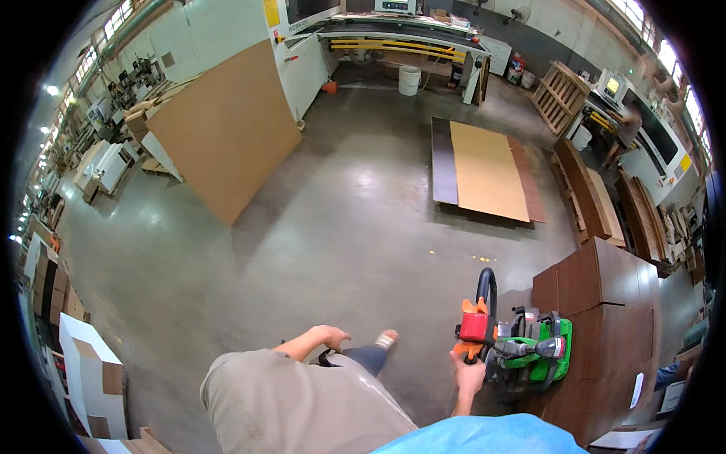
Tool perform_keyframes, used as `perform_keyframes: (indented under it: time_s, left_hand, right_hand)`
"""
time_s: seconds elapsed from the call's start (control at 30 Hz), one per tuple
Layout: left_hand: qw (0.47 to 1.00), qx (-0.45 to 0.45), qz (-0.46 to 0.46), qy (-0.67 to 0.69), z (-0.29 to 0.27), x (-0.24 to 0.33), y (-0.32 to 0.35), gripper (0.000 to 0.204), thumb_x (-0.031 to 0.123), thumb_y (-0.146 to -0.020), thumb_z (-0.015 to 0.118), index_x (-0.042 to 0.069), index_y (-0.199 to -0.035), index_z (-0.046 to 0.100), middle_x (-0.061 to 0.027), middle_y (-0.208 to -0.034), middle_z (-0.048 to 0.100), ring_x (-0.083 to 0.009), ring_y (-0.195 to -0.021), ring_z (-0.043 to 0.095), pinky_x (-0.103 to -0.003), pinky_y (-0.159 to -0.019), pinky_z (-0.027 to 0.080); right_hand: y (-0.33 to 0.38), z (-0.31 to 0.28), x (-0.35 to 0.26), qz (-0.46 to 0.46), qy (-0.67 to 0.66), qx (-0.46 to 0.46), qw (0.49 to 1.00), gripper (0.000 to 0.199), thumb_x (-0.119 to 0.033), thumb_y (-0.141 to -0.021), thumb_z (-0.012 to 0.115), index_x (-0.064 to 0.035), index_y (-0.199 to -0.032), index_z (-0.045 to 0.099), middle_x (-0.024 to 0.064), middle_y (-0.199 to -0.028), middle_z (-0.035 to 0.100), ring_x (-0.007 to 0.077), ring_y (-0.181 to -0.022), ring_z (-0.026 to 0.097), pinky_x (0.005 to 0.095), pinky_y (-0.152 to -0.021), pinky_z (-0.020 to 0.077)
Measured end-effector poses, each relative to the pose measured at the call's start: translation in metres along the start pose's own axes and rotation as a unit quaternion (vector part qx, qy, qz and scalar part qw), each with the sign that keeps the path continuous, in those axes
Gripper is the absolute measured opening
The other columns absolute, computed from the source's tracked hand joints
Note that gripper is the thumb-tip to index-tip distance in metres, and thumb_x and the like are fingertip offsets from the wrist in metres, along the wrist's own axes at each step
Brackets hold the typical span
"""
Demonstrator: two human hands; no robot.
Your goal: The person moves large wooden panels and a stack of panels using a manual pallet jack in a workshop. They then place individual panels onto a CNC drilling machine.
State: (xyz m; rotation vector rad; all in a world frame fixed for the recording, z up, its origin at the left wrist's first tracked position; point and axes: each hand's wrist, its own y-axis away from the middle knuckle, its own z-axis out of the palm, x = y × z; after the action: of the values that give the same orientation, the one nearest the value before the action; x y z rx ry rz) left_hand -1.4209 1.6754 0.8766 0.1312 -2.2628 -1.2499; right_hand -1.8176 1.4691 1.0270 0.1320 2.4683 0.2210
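Observation:
My right hand point(468, 374) is wrapped round the grip at the near end of a pallet truck's control handle point(475, 327). The handle is red, orange and black, with a black loop on its far side. Just right of it sits the truck's green and grey body point(550, 352), close against a tall stack of brown boards point(605, 318). My left hand point(330, 336) hangs in front of my beige shirt with its fingers loosely stretched and nothing seen in them. Blue fabric covers part of the lower edge, near my right forearm.
Flat sheets point(488, 168) lie on the floor ahead to the right. A large brown board point(227, 125) leans at the left. A long machine point(408, 34) stands at the back, with a white bucket point(409, 80) before it. White and brown panels point(94, 378) stand at the near left.

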Motion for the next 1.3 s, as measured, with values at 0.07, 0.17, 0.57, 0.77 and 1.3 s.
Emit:
perform_keyframes:
  time_s: [0.07,0.17,0.57,0.77,1.3]
  left_hand:
    - [0.999,0.039,0.004,0.021,-0.015,0.0,0.076,0.079,0.04,-0.094,0.077,0.02,-0.162,0.044,-0.0191,-0.146,0.064,-0.0386,-0.135,0.06,-0.05,-0.111,0.05]
    - [0.988,0.138,0.008,0.073,-0.001,-0.09,0.119,0.071,0.036,-0.095,0.074,0.02,-0.159,0.047,-0.0186,-0.138,0.07,-0.0389,-0.127,0.065,-0.05,-0.107,0.053]
    - [0.937,0.24,0.015,0.253,0.101,-0.425,0.448,0.057,0.025,-0.095,0.071,0.018,-0.15,0.058,-0.0194,-0.12,0.075,-0.04,-0.111,0.07,-0.05,-0.096,0.056]
    - [0.893,0.366,-0.032,0.26,0.092,-0.568,0.593,0.052,0.027,-0.093,0.073,0.019,-0.144,0.064,-0.0177,-0.091,0.075,-0.0386,-0.09,0.071,-0.049,-0.083,0.056]
    - [0.881,0.383,0.113,0.254,0.037,-0.737,0.762,0.08,-0.004,-0.085,0.075,0.022,-0.157,0.052,-0.0151,-0.168,0.031,-0.0395,-0.149,0.043,-0.049,-0.117,0.045]
  right_hand:
    - [0.041,-0.01,-0.052,-0.021,-0.001,0.023,1.0,0.054,-0.048,-0.07,0.098,-0.0015,-0.087,0.076,0.0067,-0.061,0.066,0.0194,-0.049,0.061,0.042,-0.057,0.0488]
    - [0.091,0.101,-0.079,-0.024,-0.005,0.017,1.0,0.053,-0.047,-0.071,0.098,-0.0018,-0.086,0.075,0.0062,-0.061,0.065,0.0188,-0.047,0.06,0.0409,-0.052,0.0466]
    - [0.333,0.29,-0.305,0.057,-0.111,-0.077,0.989,0.046,-0.034,-0.082,0.095,-0.0098,-0.077,0.056,-0.0035,-0.055,0.05,0.0107,-0.038,0.043,0.0314,-0.035,0.0314]
    - [0.427,0.322,-0.396,0.014,-0.128,-0.068,0.989,0.059,-0.041,-0.076,0.098,0.001,-0.107,0.072,0.0056,-0.068,0.066,0.0179,-0.051,0.062,0.0392,-0.048,0.0476]
    - [0.603,0.45,-0.596,0.068,-0.015,-0.036,0.997,0.06,-0.054,-0.071,0.098,-0.0089,-0.104,0.077,-0.0024,-0.06,0.06,0.0106,-0.044,0.051,0.0321,-0.047,0.0422]
